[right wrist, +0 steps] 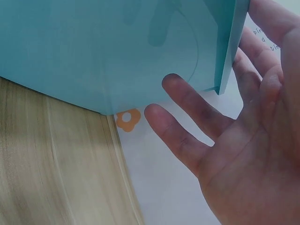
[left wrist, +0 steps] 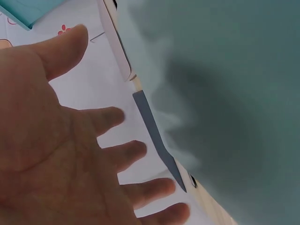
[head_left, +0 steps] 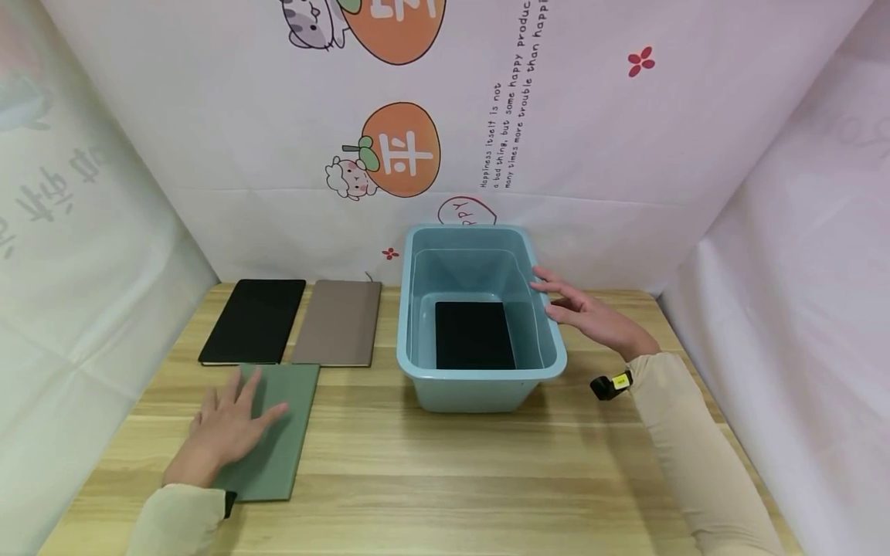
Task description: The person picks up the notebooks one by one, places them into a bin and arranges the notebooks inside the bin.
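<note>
Green book [head_left: 278, 440] flat on the table [head_left: 417, 479], left of the bin [head_left: 483, 375]. The left hand [head_left: 229, 428] is by far the nearer, over the book's left part; we note the cover lying beneath its fingers and running out to their right and back toward the wrist. The book's long axis goes away from the person, leaning slightly right at the far end; the fingers point roughly along it, thumb angled across to the right. Pose: palm down, fingers and thumb spread, nothing gripped. In the left wrist view the hand's shadow falls on the cover, which suggests a hover; contact we cannot confirm. The right hand [head_left: 594, 313] is well apart, at the bin's right side: fingers loosely spread, upper ones at the rim, two lower ones by the outer wall. How firmly it bears there we cannot tell. Beyond the green book we log a black book [head_left: 253, 320] beside a taupe book [head_left: 338, 323]; inside the bin, a dark slab [head_left: 474, 336], flat.
</note>
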Tool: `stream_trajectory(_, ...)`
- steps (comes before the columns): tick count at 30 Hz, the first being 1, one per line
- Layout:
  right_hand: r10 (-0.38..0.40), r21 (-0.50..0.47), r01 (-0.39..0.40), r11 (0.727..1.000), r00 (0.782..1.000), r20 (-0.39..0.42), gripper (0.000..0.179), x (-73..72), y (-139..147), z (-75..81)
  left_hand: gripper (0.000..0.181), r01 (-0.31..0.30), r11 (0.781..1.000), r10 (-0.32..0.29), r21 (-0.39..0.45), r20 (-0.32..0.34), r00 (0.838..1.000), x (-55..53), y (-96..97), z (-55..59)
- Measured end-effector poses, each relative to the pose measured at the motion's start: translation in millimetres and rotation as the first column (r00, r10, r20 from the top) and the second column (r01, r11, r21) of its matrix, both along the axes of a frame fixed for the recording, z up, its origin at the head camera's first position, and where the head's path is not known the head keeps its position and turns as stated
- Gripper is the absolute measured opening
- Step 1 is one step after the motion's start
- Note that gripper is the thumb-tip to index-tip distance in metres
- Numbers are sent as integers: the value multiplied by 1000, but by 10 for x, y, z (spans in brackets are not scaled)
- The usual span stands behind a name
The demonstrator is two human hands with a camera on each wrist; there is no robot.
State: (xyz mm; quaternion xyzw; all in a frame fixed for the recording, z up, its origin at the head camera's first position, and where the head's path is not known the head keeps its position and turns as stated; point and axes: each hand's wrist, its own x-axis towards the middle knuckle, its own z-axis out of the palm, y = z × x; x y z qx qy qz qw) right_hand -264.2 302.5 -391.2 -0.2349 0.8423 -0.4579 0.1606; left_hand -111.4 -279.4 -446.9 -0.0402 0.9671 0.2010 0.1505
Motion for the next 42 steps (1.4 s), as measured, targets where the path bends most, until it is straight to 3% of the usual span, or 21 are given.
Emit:
stream_trajectory(10, -10, 15, 10, 1000, 1000, -18, 48, 6, -19, -1, 109, -27, 1000, 26, 7, 141, 990, 55, -39, -48)
stream_trajectory(21, -19, 13, 19, 1000, 1000, -18, 49, 19, -24, -15, 105, -103, 994, 108, -39, 188, 976, 144, -46, 22)
stream_trajectory(30, -31, 30, 31, 999, 999, -18, 48, 17, -51, -8, 130, -165, 986, 168, -32, 187, 968, 123, -163, 37)
stream_trajectory(42, -17, 25, 17, 1000, 1000, -25, 48, 25, -48, -9, 141, -204, 979, 200, -4, 229, 953, 117, -315, 45)
